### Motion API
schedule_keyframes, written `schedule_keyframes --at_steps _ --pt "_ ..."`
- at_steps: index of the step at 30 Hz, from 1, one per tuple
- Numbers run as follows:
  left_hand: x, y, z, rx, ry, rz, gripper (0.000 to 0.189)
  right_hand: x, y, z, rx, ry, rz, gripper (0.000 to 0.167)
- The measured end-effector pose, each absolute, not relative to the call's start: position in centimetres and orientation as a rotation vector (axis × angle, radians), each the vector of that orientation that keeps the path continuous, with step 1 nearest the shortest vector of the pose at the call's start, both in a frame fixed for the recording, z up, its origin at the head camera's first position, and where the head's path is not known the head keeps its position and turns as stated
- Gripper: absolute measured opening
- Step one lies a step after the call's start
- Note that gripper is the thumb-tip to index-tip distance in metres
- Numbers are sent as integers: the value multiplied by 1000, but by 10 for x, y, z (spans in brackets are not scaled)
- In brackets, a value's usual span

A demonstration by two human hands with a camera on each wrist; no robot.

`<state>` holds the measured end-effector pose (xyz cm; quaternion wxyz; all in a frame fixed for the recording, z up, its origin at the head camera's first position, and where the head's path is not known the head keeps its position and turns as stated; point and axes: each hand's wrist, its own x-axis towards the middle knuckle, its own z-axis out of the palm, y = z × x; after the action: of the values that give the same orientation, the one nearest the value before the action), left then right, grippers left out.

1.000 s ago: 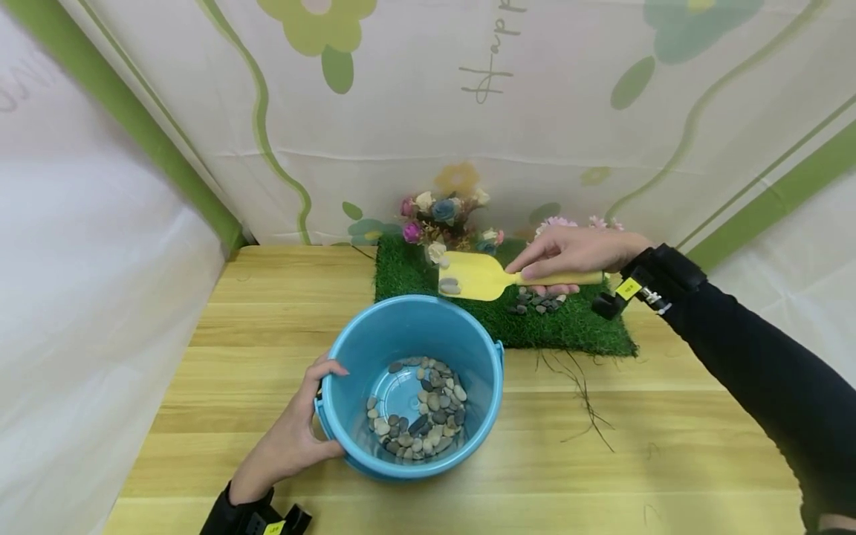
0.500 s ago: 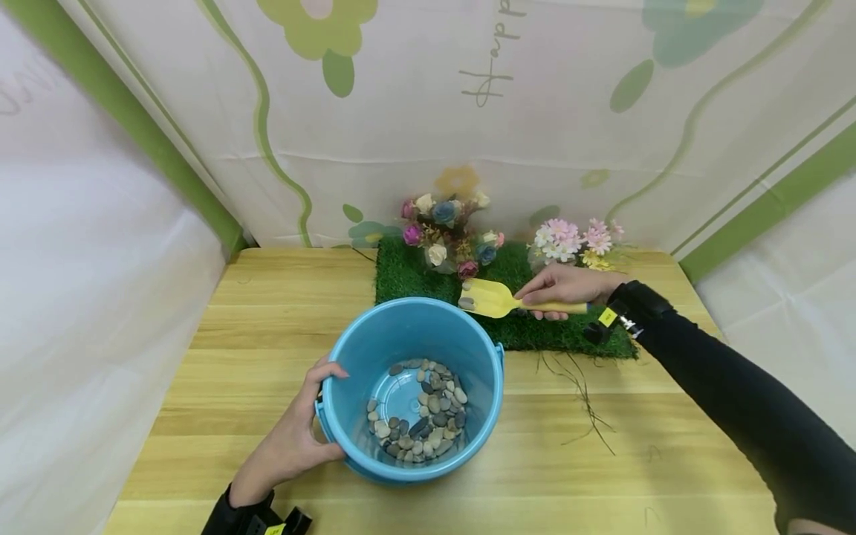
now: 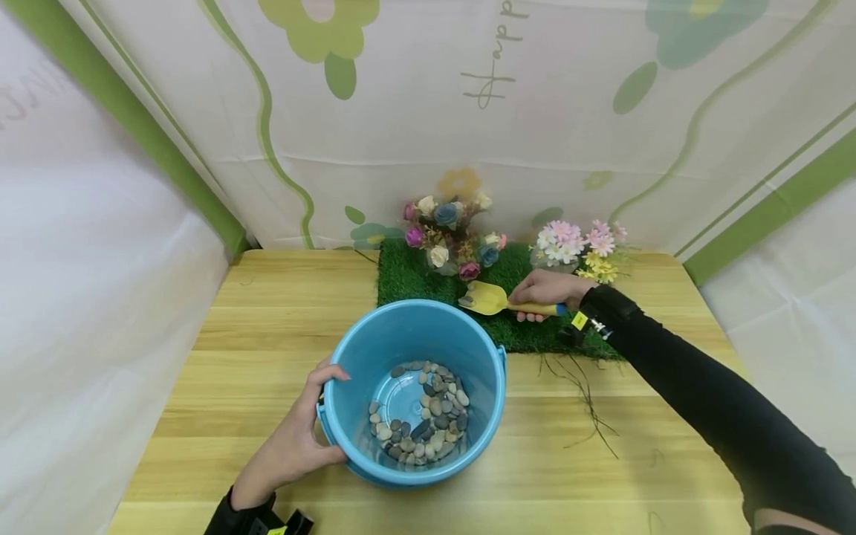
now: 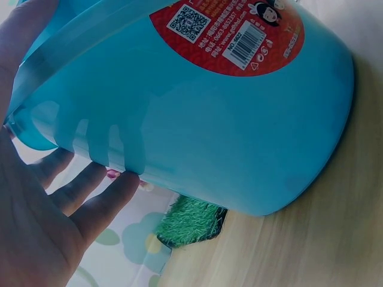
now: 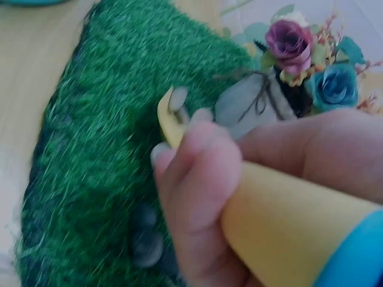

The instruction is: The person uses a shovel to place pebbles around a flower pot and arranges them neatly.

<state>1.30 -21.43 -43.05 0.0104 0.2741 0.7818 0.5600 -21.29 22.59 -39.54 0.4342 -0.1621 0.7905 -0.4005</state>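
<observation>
A blue bucket (image 3: 417,327) stands on the wooden table with grey and tan pebbles (image 3: 438,406) on its bottom. My left hand (image 3: 294,438) holds it at the left, one finger over the rim and the thumb at the near side; in the left wrist view the other fingers (image 4: 108,203) touch its outer wall. Behind the bucket, my right hand (image 3: 545,290) grips the yellow handle of a small garden trowel (image 3: 486,299) low over the green turf mat (image 3: 401,271). A couple of pebbles lie near the blade's tip. More stones (image 5: 146,248) rest on the mat beneath the hand.
Two artificial flower bunches stand at the back of the mat: mixed roses (image 3: 448,215) on the left, pink, white and yellow blooms (image 3: 565,241) on the right. Thin dark strands (image 3: 591,412) lie on the table (image 3: 267,327) right of the bucket. A printed curtain (image 3: 388,111) hangs behind.
My right hand has lowered the trowel toward the mat, its blade shifting right and slightly nearer. The pink flowers have come into full view. The left hand and bucket have stayed put.
</observation>
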Motion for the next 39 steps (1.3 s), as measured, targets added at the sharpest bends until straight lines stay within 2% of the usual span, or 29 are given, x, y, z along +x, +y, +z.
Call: schedule_keyframes --at_steps 10,18,26,39 --pt "14 -214 -430 839 2433 1750 87 -216 198 -364 -275 1914 -937 33" --pt "14 -213 -431 846 2436 1746 86 -214 192 -353 -233 1927 -925 38" --pt "13 -213 -430 837 2430 1750 87 -210 189 -343 -255 1978 -872 39" --pt "13 -213 -429 832 2444 1756 86 -198 208 -330 -385 2055 -772 29"
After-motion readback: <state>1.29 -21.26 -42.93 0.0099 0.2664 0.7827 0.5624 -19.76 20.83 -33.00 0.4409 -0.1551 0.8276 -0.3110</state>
